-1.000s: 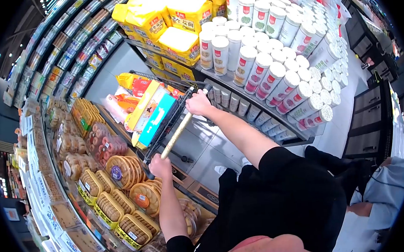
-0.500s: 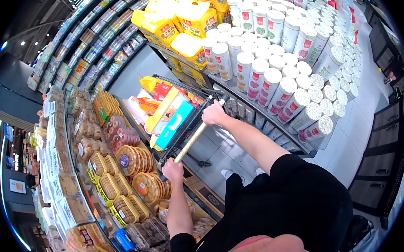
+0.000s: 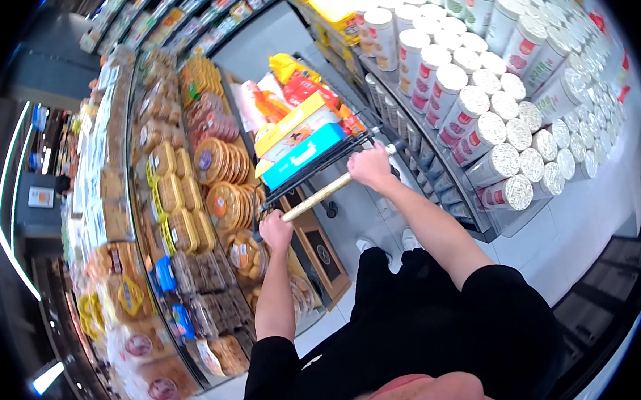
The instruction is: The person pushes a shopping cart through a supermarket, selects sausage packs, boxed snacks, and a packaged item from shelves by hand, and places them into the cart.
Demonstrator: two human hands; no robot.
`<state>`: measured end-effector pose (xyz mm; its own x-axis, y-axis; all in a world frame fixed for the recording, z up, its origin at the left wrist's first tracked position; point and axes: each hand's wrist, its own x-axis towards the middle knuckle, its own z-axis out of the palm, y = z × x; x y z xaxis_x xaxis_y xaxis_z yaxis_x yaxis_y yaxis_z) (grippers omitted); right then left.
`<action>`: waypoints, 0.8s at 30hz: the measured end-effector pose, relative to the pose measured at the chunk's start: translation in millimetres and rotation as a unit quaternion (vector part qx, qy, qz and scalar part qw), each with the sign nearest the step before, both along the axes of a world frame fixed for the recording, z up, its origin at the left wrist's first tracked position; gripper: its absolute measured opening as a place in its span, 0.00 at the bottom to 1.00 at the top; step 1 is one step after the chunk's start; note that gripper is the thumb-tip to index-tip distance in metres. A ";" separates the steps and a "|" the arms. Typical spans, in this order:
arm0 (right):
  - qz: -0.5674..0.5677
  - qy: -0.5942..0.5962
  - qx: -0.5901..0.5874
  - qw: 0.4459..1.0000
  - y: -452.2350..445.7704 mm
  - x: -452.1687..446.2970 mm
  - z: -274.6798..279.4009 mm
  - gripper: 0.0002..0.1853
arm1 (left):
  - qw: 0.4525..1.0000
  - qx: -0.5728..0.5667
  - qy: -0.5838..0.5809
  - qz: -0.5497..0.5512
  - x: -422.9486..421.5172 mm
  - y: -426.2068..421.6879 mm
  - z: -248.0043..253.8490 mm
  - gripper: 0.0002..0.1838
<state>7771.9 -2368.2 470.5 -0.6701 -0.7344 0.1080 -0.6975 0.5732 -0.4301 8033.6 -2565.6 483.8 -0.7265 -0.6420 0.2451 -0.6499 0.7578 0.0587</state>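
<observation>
Both hands grip the pale handle bar (image 3: 317,200) of a shopping cart. My left hand (image 3: 275,230) is closed round its left end, close to round packs of baked goods. At the right end, my right hand (image 3: 370,166) wraps the bar near the dark corner of the cart. Inside the cart, a blue box (image 3: 304,156) lies nearest the handle, with a yellow and white box (image 3: 296,129) beside it. Beyond them are red and orange packages (image 3: 301,89), a yellow bag (image 3: 292,67) and a pink-white package (image 3: 252,106).
Shelves of packed pastries (image 3: 180,211) run along the left. White-lidded canisters (image 3: 487,133) fill a stand on the right, with yellow packages (image 3: 336,5) behind. Grey floor tiles (image 3: 268,40) show ahead of the cart. Dark drawers (image 3: 600,287) stand at the lower right.
The view has turned, and the cart appears further right and more upright. More of the left shelves shows, while the person at the lower right has left view. Both hands keep their grip.
</observation>
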 end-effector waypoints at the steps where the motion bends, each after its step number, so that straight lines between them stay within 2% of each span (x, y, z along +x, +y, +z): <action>1: 0.002 0.004 0.001 1.000 9.3 6.8 0.1 0.20 | 1.000 0.004 0.006 -0.006 5.9 8.5 1.3 0.03; 6: 0.004 0.012 0.017 1.000 52.7 44.1 0.3 0.19 | 1.000 0.012 0.006 0.008 44.0 54.7 0.0 0.03; 13: -0.026 0.028 0.064 0.997 104.2 92.6 1.0 0.18 | 0.998 0.027 0.033 -0.035 93.0 110.3 5.7 0.05; 17: -0.060 0.058 0.090 0.992 132.4 124.8 2.0 0.18 | 0.995 0.067 0.048 -0.049 121.9 136.7 11.6 0.05; 21: -0.093 0.059 0.099 0.989 165.1 157.0 -7.4 0.17 | 0.991 0.104 0.010 -0.086 155.0 160.9 10.6 0.06; 24: -0.103 0.028 0.107 0.988 172.9 172.8 0.2 0.17 | 0.980 0.179 -0.020 -0.090 170.2 166.6 14.8 0.11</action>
<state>7944.7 -2195.3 470.7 -0.8054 -0.5926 0.0062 -0.5754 0.7794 -0.2478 8203.8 -2399.0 498.6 -0.8404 -0.5420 -0.0025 -0.5145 0.7962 0.3185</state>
